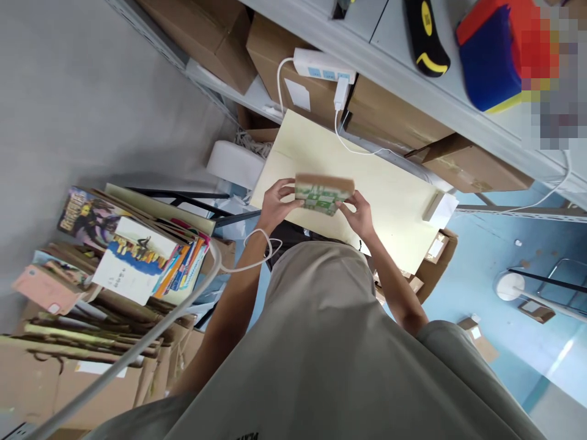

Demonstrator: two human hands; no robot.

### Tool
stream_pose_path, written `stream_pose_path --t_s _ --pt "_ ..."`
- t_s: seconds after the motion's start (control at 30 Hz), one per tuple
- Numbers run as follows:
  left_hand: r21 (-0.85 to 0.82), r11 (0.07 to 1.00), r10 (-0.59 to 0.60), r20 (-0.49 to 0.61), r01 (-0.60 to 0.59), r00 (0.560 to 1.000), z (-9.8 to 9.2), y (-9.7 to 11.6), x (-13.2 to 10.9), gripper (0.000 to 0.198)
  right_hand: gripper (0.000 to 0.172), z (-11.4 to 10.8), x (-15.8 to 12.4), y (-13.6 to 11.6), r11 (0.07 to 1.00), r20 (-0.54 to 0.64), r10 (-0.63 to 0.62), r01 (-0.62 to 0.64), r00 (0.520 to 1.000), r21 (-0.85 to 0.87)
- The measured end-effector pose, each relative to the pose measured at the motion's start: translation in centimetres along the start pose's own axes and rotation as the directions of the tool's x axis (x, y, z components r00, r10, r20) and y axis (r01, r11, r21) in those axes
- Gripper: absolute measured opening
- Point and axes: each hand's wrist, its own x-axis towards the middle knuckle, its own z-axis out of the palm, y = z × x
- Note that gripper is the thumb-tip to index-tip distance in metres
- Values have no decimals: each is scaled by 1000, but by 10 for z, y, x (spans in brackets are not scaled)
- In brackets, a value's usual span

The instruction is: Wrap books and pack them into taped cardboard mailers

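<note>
Between my hands is a small, slightly blurred box, with a brown upper face and a green-and-white patterned side turned towards me. My left hand grips its left end, thumb in front and fingers behind. At the opposite end, my right hand pinches the lower right corner between thumb and fingers. The box is held above the near edge of a pale yellow table. What lies inside or behind the box is hidden.
A white block-like box sits at the table's right end. Behind the table, a power strip with a plugged-in charger rests against cardboard boxes. A utility knife lies on the shelf above. Stacked books and a grey pole stand left.
</note>
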Motion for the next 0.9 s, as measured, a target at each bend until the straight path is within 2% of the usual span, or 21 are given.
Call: stream_pose_path --t_s 0.07,0.1,0.2,0.27,0.33,0.43,0.5,0.53,0.6,0.67,0.73,0.8,0.9 --pt "-30 996 -86 28 86 996 -1 1 -5 77 67 -4 5 2 998 -27 64 -63 998 24" --pt "-33 994 -103 44 104 994 -1 2 -6 79 70 -4 8 3 995 -24 90 -89 996 46" --pt "-26 992 -123 60 125 991 2 6 -3 61 64 -2 20 6 980 26 170 -171 985 101" --pt "-43 986 -163 27 164 986 4 6 7 63 56 4 29 9 950 57 266 -271 962 152" --pt "-68 973 -221 -32 219 975 5 3 21 71 52 12 40 12 881 87 415 -424 905 208" --pt "-66 959 -281 -97 275 955 2 -3 40 72 50 22 51 17 731 136 620 -632 772 257" --pt "-52 955 -296 -110 292 949 -3 -5 48 72 46 26 53 20 669 171 671 -688 722 281" --pt "-52 952 -307 -105 303 946 -6 -5 50 72 43 27 52 21 658 193 669 -693 718 296" --pt "-67 944 -328 -89 323 940 -11 -5 51 73 35 28 49 24 669 241 620 -664 746 334" --pt "-62 951 -308 -89 303 947 -14 -5 52 68 30 29 49 27 706 255 545 -601 799 375" --pt "3 970 -242 -105 244 964 -16 -8 56 54 38 33 54 32 752 227 480 -530 848 392" --pt "84 974 -200 -132 212 971 -17 -12 65 54 48 43 70 37 801 175 424 -458 889 385" --pt "136 966 -184 -241 221 953 -18 -17 93 57 48 69 111 42 853 94 352 -361 931 376"
